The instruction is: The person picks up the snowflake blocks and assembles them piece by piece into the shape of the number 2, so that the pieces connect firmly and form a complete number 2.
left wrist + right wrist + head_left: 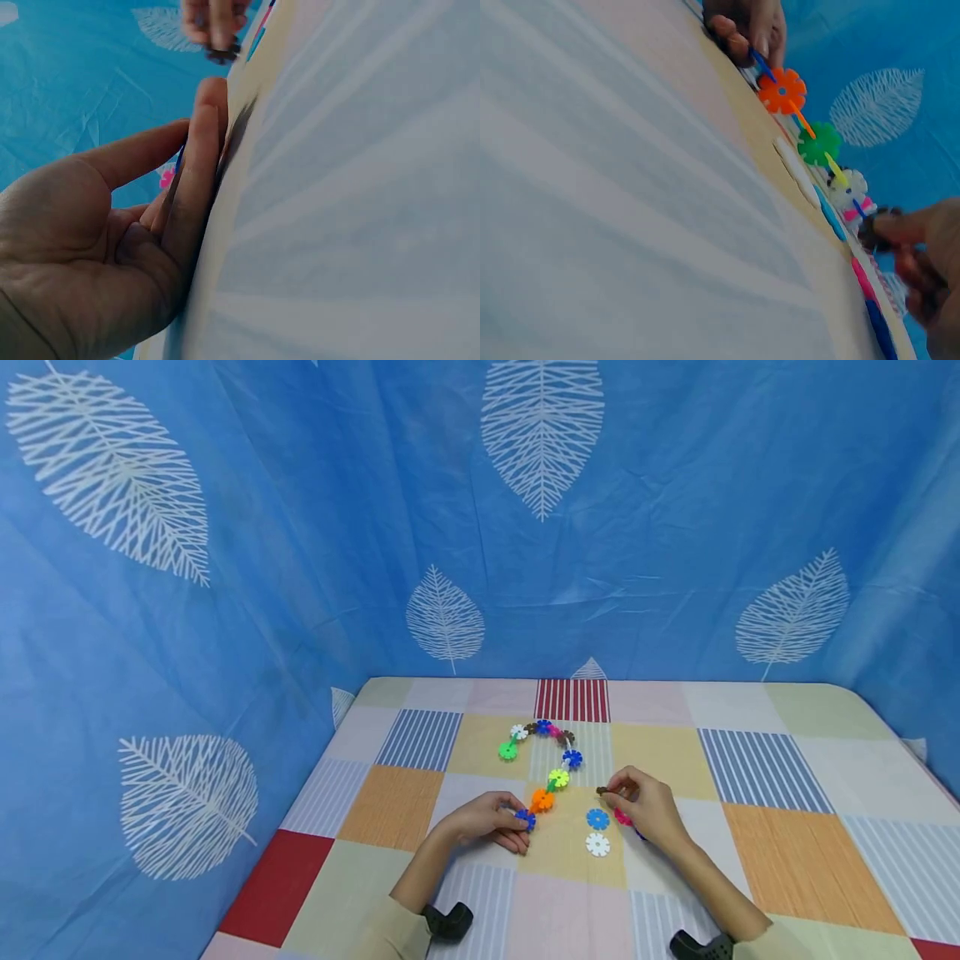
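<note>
A curved chain of interlocking plastic discs runs over the table, with an orange disc point(542, 800) and a yellow disc point(558, 778) near its close end. My left hand point(491, 820) pinches the blue disc point(526, 819) at that end between thumb and fingers. To the right, my right hand point(643, 802) pinches a loose dark brown disc point(602, 791), held apart from the chain. Under and beside the right hand lie a pink disc point(622, 817) and a dark blue disc point(880, 330), partly hidden in the head view.
Between the hands, a light blue disc point(597, 818) and a white disc point(597, 844) lie flat. The chain's far end is a green disc point(507, 750). A patchwork cloth point(780, 852) covers the table, and a blue leaf-patterned curtain point(660, 527) stands behind it.
</note>
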Tool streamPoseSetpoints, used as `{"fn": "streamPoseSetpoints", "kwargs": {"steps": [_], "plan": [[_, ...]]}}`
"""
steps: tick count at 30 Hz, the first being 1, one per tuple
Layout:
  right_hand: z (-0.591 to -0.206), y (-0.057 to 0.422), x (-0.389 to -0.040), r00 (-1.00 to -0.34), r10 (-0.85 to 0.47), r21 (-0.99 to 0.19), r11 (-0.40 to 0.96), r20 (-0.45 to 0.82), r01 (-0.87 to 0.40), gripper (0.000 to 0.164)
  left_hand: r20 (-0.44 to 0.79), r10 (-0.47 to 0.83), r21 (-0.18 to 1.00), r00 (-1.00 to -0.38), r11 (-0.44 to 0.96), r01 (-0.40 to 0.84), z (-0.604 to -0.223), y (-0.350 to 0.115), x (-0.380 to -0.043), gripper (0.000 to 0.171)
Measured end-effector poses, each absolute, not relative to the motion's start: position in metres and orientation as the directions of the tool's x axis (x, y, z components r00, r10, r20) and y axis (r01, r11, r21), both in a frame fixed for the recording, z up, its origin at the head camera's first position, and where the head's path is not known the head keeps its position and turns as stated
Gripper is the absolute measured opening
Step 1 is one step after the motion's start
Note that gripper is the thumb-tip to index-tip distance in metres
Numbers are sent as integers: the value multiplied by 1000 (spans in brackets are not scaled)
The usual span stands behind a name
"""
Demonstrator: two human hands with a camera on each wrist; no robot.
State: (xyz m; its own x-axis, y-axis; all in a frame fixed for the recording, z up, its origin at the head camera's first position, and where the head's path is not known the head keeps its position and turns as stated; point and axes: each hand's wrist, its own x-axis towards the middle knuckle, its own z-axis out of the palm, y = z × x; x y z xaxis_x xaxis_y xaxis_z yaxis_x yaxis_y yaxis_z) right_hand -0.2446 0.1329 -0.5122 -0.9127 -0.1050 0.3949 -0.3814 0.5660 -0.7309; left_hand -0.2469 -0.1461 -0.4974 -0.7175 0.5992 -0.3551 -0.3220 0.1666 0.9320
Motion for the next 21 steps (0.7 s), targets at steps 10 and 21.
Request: {"fn": "streamPoseSetpoints", "kwargs": {"steps": [10,21], "plan": [[-521,83,-225,-857,-327,-814,304,398,-494,10,-296,641,941,-709,70,-330,-503,-140,-245,21],[-524,73,-222,-848,-310,-784,338,430,-521,11,-257,617,954,-744,40,-296,-505,-140,-243,17]]}}
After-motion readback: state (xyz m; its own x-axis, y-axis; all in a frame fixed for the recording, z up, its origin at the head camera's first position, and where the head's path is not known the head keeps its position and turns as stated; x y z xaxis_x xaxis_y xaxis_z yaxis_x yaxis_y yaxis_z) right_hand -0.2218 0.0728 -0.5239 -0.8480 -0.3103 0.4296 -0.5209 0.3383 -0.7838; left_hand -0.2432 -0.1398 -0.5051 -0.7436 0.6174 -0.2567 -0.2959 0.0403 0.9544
